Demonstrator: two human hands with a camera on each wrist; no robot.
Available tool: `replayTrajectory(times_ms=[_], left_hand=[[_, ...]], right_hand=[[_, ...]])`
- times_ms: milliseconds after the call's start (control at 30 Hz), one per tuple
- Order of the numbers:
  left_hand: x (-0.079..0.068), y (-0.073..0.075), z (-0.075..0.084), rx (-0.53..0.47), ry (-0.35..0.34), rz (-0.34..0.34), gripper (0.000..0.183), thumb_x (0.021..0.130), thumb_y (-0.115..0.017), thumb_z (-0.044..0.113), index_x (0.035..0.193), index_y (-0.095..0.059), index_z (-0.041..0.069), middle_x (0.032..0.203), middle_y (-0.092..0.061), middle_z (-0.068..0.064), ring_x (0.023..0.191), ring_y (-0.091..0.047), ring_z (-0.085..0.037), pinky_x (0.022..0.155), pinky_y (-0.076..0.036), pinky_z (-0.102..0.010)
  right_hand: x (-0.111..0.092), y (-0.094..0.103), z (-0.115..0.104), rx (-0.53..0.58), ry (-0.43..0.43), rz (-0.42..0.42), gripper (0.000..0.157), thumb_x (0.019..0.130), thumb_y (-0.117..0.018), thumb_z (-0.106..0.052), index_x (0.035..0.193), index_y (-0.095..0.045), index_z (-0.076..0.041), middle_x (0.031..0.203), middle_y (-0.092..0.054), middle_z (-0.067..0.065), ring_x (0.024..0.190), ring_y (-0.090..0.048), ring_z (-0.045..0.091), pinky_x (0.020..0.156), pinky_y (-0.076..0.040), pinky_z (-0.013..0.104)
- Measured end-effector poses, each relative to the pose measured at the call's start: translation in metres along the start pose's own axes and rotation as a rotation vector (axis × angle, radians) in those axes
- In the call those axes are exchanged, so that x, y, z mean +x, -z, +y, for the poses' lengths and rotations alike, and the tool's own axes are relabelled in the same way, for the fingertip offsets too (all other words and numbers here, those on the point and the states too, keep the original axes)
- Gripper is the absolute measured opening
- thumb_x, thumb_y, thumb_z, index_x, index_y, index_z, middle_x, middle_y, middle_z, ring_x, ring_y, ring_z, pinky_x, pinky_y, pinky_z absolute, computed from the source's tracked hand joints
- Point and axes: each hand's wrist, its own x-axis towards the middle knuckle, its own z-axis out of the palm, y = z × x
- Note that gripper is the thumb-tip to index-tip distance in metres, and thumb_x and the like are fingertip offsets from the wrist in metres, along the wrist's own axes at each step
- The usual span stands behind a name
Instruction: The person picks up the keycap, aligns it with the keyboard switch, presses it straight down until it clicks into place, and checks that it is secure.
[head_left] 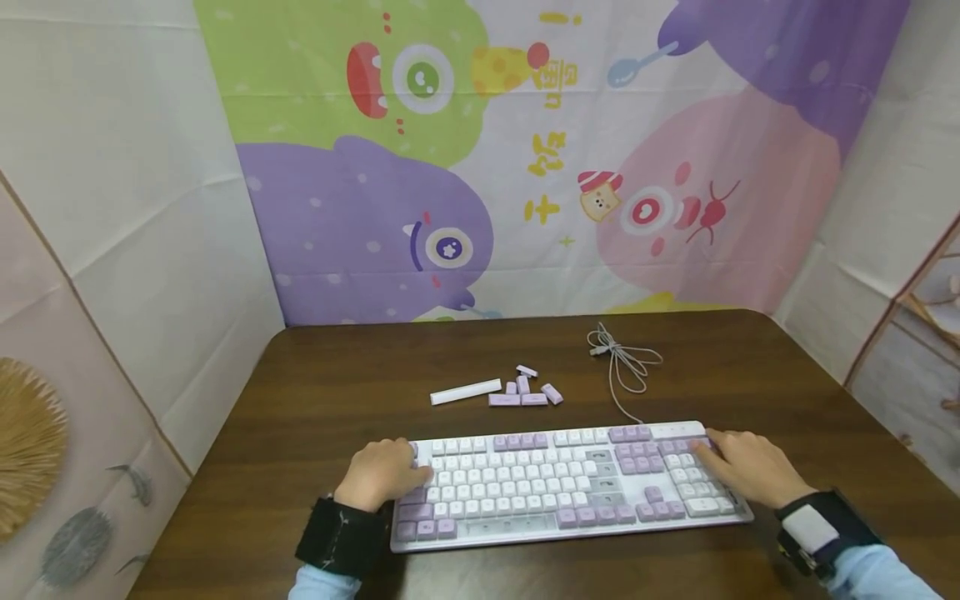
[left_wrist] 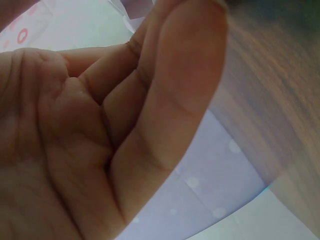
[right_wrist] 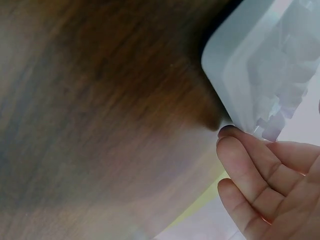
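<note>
A white and purple keyboard (head_left: 517,487) lies at the front of the desk, tilted slightly in the head view. At its left end my left hand (head_left: 381,473) grips the edge, thumb over the leftmost keys. My right hand (head_left: 753,468) holds the opposite end, with the thumb on the number pad and fingers along the right edge. In the right wrist view those fingertips (right_wrist: 235,150) are right at the keyboard's side (right_wrist: 227,90). Bare grey spots show along the spacebar row (head_left: 510,527) and in a column right of the letter keys (head_left: 603,479).
Behind the keyboard lie a long white keycap (head_left: 466,392) and several loose purple keycaps (head_left: 505,400). A bundled grey cable (head_left: 626,360) runs from the keyboard's back. The brown desk (head_left: 360,367) meets a cartoon-printed cloth (head_left: 360,225) at the back.
</note>
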Motion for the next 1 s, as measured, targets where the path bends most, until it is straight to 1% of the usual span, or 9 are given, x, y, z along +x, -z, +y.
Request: replayTrajectory(times_ms=[133,267,367,500,667,733,833,900,1000], left_hand=[[0.0,0.002,0.001,-0.003,0.015,-0.012,0.037,0.08,-0.064,0.035,0.088,-0.063,-0.002,0.086,-0.065,-0.016,0.08,-0.063,-0.035,0.067,-0.048,-0.047],[0.001,0.002,0.002,-0.008,0.031,-0.026,0.042,0.08,-0.065,0.036,0.092,-0.062,-0.004,0.087,-0.065,-0.017,0.08,-0.063,-0.034,0.068,-0.049,-0.046],[0.002,0.002,0.002,-0.009,0.033,-0.036,0.042,0.081,-0.065,0.036,0.092,-0.062,-0.004,0.086,-0.065,-0.016,0.08,-0.063,-0.033,0.067,-0.048,-0.046],[0.003,0.002,0.002,-0.007,0.038,-0.05,0.045,0.08,-0.065,0.037,0.095,-0.061,-0.005,0.089,-0.065,-0.018,0.082,-0.063,-0.035,0.069,-0.049,-0.047],[0.004,0.003,0.004,-0.009,0.04,-0.071,0.05,0.08,-0.066,0.038,0.1,-0.06,-0.007,0.092,-0.065,-0.02,0.085,-0.063,-0.036,0.072,-0.049,-0.048],[0.003,0.004,0.005,-0.016,0.043,-0.083,0.051,0.08,-0.066,0.039,0.101,-0.059,-0.008,0.092,-0.065,-0.02,0.086,-0.063,-0.035,0.072,-0.049,-0.048],[0.002,0.004,0.005,-0.028,0.048,-0.095,0.052,0.079,-0.067,0.039,0.1,-0.058,-0.007,0.09,-0.065,-0.019,0.084,-0.062,-0.034,0.072,-0.049,-0.047],[0.001,0.003,0.005,-0.032,0.052,-0.104,0.052,0.079,-0.067,0.04,0.099,-0.057,-0.007,0.088,-0.064,-0.018,0.082,-0.062,-0.031,0.071,-0.049,-0.046],[0.0,0.002,0.005,-0.034,0.056,-0.115,0.052,0.078,-0.067,0.04,0.098,-0.056,-0.006,0.085,-0.063,-0.017,0.078,-0.06,-0.029,0.07,-0.049,-0.045]], right_hand=[[0.001,-0.001,0.002,0.001,0.006,0.006,0.061,0.093,-0.048,-0.042,0.111,-0.058,0.015,0.097,-0.066,0.03,0.079,-0.065,0.034,0.07,-0.05,0.051],[0.001,-0.002,0.003,0.005,0.013,0.007,0.062,0.093,-0.047,-0.043,0.111,-0.058,0.016,0.097,-0.066,0.03,0.074,-0.064,0.029,0.068,-0.05,0.05],[0.0,-0.003,0.004,0.002,0.009,0.008,0.063,0.093,-0.047,-0.043,0.111,-0.058,0.016,0.097,-0.066,0.031,0.076,-0.065,0.03,0.069,-0.05,0.05],[-0.002,-0.003,0.004,0.001,-0.002,0.008,0.062,0.093,-0.047,-0.043,0.111,-0.058,0.016,0.098,-0.065,0.031,0.079,-0.065,0.034,0.071,-0.05,0.051],[-0.005,-0.003,0.003,-0.004,-0.019,0.006,0.062,0.093,-0.047,-0.043,0.111,-0.058,0.016,0.098,-0.065,0.031,0.078,-0.065,0.034,0.071,-0.05,0.051],[-0.007,-0.002,0.003,-0.006,-0.018,0.011,0.062,0.093,-0.048,-0.042,0.11,-0.058,0.016,0.096,-0.066,0.03,0.074,-0.064,0.03,0.069,-0.051,0.05],[-0.01,-0.002,0.003,-0.008,-0.022,0.009,0.062,0.092,-0.048,-0.043,0.111,-0.058,0.016,0.095,-0.066,0.029,0.073,-0.064,0.03,0.068,-0.05,0.05],[-0.013,-0.001,0.003,-0.003,-0.025,0.003,0.064,0.093,-0.047,-0.044,0.111,-0.058,0.016,0.094,-0.066,0.029,0.072,-0.063,0.027,0.067,-0.05,0.049],[-0.015,-0.001,0.002,-0.002,-0.029,0.001,0.065,0.092,-0.048,-0.045,0.112,-0.058,0.015,0.096,-0.066,0.029,0.076,-0.065,0.03,0.068,-0.05,0.05]])
